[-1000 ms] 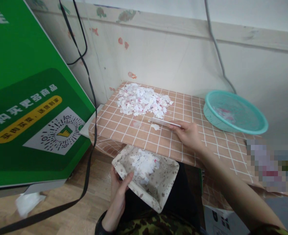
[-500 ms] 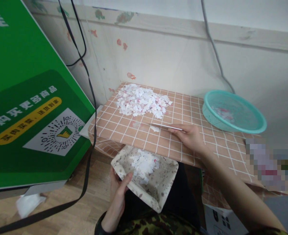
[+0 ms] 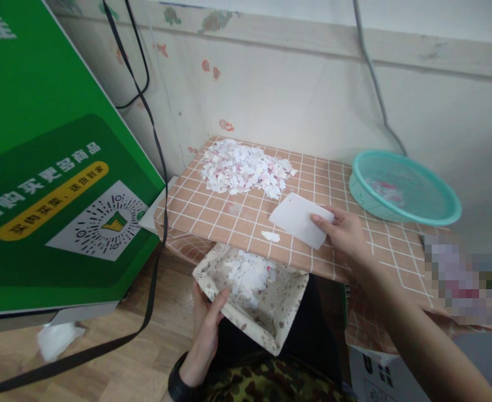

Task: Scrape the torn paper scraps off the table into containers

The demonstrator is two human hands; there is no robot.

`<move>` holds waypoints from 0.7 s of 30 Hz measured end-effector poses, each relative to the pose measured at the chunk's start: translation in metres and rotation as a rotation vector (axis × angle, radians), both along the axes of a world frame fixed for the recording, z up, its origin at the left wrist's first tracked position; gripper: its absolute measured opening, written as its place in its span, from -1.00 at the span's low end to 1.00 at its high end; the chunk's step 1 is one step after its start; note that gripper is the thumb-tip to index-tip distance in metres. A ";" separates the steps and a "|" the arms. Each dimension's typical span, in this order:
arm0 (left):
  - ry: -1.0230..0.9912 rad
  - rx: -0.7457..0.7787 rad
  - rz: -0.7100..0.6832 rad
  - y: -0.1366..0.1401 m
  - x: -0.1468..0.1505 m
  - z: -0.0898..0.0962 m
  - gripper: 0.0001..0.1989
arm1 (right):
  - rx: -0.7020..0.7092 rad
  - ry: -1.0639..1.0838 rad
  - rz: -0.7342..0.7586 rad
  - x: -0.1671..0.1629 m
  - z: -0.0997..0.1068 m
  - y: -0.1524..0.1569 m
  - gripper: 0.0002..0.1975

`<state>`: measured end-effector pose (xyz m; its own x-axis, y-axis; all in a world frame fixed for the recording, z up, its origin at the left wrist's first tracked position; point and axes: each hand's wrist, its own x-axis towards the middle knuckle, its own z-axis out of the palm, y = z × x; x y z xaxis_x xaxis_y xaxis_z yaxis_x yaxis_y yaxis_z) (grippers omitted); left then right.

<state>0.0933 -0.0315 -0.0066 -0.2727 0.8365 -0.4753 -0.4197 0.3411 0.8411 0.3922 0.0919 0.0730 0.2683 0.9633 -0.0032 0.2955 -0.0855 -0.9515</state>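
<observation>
my right hand (image 3: pixel 346 233) pinches the white card (image 3: pixel 295 216), long axis slanting from far left to near right. two loose paper scraps (image 3: pixel 272 237) lie on the checked tablecloth (image 3: pixel 187 219), left of this nearer hand, beyond the patterned tray (image 3: pixel 281 304) gripped by my left hand (image 3: pixel 209 319).

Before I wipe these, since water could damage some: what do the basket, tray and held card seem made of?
Teal basket: probably plastic, satiny, with perforated walls.
Patterned tray: perhaps fabric-covered, matte, rims softly rounded; core hidden.
White card: perhaps stiff paper or plastic, smooth, flat though gripped at one end.
</observation>
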 end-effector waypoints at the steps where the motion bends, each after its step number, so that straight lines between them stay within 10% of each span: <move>1: 0.001 0.004 -0.002 0.000 -0.001 0.000 -0.24 | -0.017 0.015 0.035 -0.002 0.000 0.000 -0.52; 10: 0.016 0.011 0.008 0.001 0.000 0.004 -0.23 | -0.140 0.038 0.329 -0.031 0.017 -0.032 -0.64; 21: -0.016 0.012 0.007 0.000 0.000 0.001 -0.27 | 0.072 0.144 -0.063 0.015 0.010 0.019 -0.55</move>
